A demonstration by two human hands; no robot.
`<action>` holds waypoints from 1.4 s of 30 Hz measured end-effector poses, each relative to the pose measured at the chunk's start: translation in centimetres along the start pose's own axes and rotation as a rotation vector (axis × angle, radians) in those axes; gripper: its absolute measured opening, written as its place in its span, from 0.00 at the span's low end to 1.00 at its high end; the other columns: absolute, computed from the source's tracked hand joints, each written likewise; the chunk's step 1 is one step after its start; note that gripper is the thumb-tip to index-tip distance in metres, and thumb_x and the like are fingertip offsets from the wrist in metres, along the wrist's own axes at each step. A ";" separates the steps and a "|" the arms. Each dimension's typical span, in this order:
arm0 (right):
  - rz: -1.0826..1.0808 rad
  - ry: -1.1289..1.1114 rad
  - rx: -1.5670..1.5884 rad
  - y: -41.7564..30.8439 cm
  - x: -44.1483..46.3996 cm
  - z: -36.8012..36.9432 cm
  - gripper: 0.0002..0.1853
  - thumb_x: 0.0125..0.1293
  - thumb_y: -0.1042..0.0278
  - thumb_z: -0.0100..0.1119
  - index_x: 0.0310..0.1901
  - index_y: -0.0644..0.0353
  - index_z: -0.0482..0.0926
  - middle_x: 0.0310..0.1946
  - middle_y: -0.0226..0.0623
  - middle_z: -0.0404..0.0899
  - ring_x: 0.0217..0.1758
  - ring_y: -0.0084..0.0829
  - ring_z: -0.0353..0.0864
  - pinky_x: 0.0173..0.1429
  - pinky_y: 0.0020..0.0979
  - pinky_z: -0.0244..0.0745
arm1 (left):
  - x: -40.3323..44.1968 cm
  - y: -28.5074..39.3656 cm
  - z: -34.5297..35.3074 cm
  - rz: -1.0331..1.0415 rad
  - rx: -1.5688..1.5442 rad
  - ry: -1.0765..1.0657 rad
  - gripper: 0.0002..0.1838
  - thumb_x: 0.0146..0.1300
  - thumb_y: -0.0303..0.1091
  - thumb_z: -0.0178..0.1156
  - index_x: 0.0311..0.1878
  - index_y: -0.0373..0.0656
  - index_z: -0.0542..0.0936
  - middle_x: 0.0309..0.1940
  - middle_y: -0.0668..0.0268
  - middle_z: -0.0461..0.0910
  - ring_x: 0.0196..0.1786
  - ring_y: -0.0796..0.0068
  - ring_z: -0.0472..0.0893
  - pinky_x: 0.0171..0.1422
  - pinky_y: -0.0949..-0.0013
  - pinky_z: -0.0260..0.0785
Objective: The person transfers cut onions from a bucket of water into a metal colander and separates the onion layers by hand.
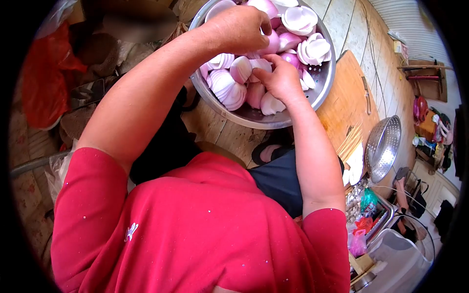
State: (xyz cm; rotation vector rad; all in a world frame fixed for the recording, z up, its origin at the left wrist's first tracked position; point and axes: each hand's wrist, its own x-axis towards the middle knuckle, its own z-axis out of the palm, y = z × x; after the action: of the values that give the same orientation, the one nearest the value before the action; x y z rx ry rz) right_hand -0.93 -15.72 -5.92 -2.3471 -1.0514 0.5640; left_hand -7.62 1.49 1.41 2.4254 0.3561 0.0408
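Note:
A wide metal colander point(328, 80) full of cut red onion pieces point(227, 90) stands in front of me, with small holes in its wall. Over its left part reaches my left hand point(239, 30), fingers curled down beside a purple onion chunk; what lies under the fingertips is hidden. Lower in the colander, my right hand point(282, 80) has its thumb and fingers closed on a pale onion piece point(260, 68). Nested onion layers point(314, 49) lie at the right side of the heap.
To the right are a wooden board point(348, 93) with a knife point(366, 95) on it, thin wooden sticks point(351, 141), and a second perforated metal bowl point(383, 149). A red plastic bag point(46, 78) is at left. A clear plastic bin point(398, 259) stands lower right, near a person's leg point(400, 193).

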 end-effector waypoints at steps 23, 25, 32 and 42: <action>0.200 0.150 1.112 -0.5 -4.3 -8.3 0.28 0.64 0.65 0.62 0.63 0.66 0.66 0.45 0.38 0.80 0.41 0.26 0.82 0.39 0.22 0.77 | -0.5 3.8 4.0 0.097 -0.751 -0.132 0.36 0.54 0.32 0.68 0.67 0.38 0.67 0.49 0.54 0.80 0.49 0.67 0.82 0.53 0.69 0.76; 0.183 0.137 1.151 -1.1 -4.6 -8.1 0.26 0.66 0.64 0.59 0.63 0.64 0.66 0.46 0.38 0.80 0.42 0.27 0.82 0.42 0.25 0.78 | -0.7 4.0 4.6 0.226 -0.516 0.102 0.36 0.50 0.35 0.70 0.64 0.39 0.70 0.50 0.48 0.80 0.51 0.56 0.82 0.57 0.65 0.74; 0.212 0.187 1.122 -1.8 -4.7 -7.6 0.21 0.68 0.60 0.57 0.58 0.63 0.71 0.43 0.36 0.80 0.41 0.25 0.82 0.42 0.26 0.79 | -1.1 4.7 4.9 0.268 -0.377 0.089 0.36 0.53 0.31 0.68 0.66 0.39 0.68 0.52 0.50 0.79 0.55 0.64 0.80 0.58 0.65 0.73; 0.195 0.281 1.203 -1.5 -4.2 -6.9 0.17 0.61 0.68 0.60 0.49 0.68 0.75 0.36 0.37 0.79 0.31 0.24 0.80 0.37 0.25 0.78 | -1.6 5.0 5.0 0.178 -0.396 0.047 0.35 0.53 0.31 0.67 0.66 0.39 0.69 0.45 0.54 0.82 0.46 0.70 0.82 0.51 0.69 0.75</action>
State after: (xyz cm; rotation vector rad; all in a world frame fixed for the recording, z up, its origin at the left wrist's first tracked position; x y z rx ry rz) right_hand -0.54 -19.99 1.06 -1.3709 -0.1871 0.6517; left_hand -7.35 -5.70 0.79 2.0581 0.1348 0.2261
